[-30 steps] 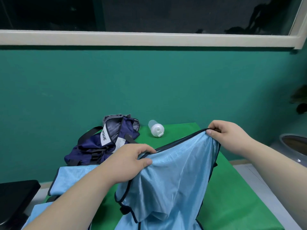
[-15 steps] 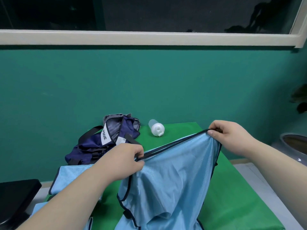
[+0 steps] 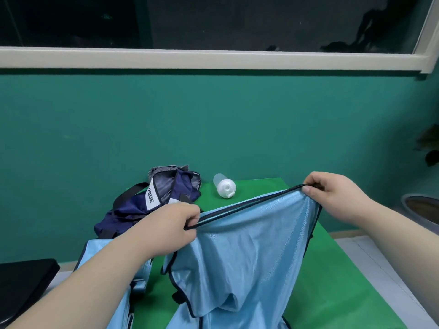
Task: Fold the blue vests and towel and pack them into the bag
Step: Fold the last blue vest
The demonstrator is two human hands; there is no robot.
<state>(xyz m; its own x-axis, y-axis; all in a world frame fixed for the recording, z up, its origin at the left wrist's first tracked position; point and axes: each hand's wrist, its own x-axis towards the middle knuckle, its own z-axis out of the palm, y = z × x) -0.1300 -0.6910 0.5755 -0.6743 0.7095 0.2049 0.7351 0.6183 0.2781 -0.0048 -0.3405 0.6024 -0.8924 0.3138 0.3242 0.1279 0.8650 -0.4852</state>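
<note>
- Left hand (image 3: 174, 224): fingers are curling round the dark-trimmed top edge of the blue vest (image 3: 249, 252) and pinching it at its left end, with the back of the hand facing the camera.
- Right hand (image 3: 332, 195): thumb and fingers are pinching the same edge at its right corner and holding it raised above the table (image 3: 344, 293).
- Blue vest: it is hanging between the two hands in front of the person. Its trimmed edge (image 3: 249, 203) is stretching taut from one hand to the other, and its lower part is drooping in folds toward the green table surface.
- Second light-blue piece (image 3: 95, 255): it is lying flat on the table's left side with a dark border showing, and the left forearm is partly covering it. Whether it is a vest or the towel cannot be told.
- Bag (image 3: 133, 210): navy, it is sitting slumped and open at the far left of the table, beyond the left hand. It is showing a white label (image 3: 150, 198) and a black strap.
- Bottle (image 3: 224, 188): white and translucent, it is lying on its side just right of the bag, with its cap pointing toward the camera.
- Black object (image 3: 23, 281): it is sitting at the lower left, off the table.
- Grey pot (image 3: 425, 207): it is standing at the right edge, below dark leaves (image 3: 430, 148).
- Teal wall (image 3: 213, 119) and pale window frame (image 3: 213, 59): these are filling the background.
</note>
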